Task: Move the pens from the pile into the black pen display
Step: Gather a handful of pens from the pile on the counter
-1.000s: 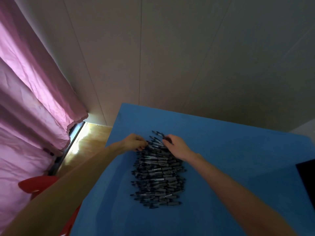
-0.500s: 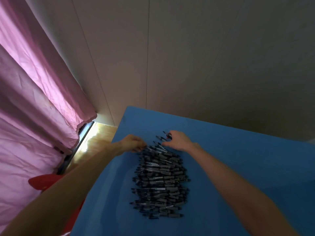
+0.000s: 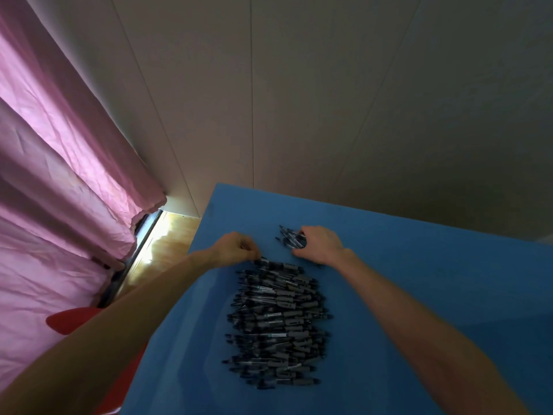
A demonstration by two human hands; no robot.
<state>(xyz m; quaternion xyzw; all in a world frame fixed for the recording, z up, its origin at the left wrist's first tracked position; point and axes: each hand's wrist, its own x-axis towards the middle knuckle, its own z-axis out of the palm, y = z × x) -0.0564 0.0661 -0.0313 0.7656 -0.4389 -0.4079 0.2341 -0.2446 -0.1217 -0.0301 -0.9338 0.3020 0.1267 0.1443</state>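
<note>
At the far end of the blue table [image 3: 419, 265] a small bunch of pens [image 3: 288, 238] lies apart from the main pile [image 3: 278, 322], just past it. My right hand [image 3: 318, 244] is on that bunch, fingers curled round it, the pens pointing away and leftward out of the fist. My left hand [image 3: 236, 248] sits at the pile's far left edge with fingers curled; whether it pinches a pen I cannot tell. No black display shows here; I judge the carry must go rightward.

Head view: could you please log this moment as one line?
right hand: grips small pen bunch | left hand: at pen pile far edge | display: unseen
</note>
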